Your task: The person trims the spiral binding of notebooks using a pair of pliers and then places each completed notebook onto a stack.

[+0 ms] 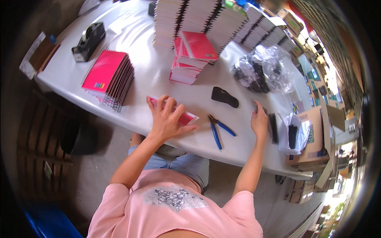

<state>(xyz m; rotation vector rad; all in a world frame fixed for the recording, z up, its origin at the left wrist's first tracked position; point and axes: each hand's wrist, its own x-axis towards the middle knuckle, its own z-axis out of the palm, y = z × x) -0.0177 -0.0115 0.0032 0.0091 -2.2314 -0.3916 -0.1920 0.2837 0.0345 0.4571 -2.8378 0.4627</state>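
Observation:
My left hand (164, 119) grips a small red-covered notebook (186, 118) near the table's front edge, fingers spread over its top and thumb at the near side. To the right, my right hand (259, 121) pinches a dark spiral binding coil (254, 104). Beside that hand lie more black coils (273, 127). Between my hands rest blue-handled pliers (217, 129), their handles apart, and farther back a black fabric piece (224, 97). A loose stack of red notebooks (190, 59) stands ahead, while a pile of spiral-bound red notebooks (107, 75) sits at the left.
Tall stacks of spiral-bound books (190, 20) line the far side of the white table (151, 71). A tape dispenser (89, 41) stands at far left. Clear plastic bags with dark contents (262, 71) lie at right, near a white bag (294, 135) and a cardboard box (313, 139).

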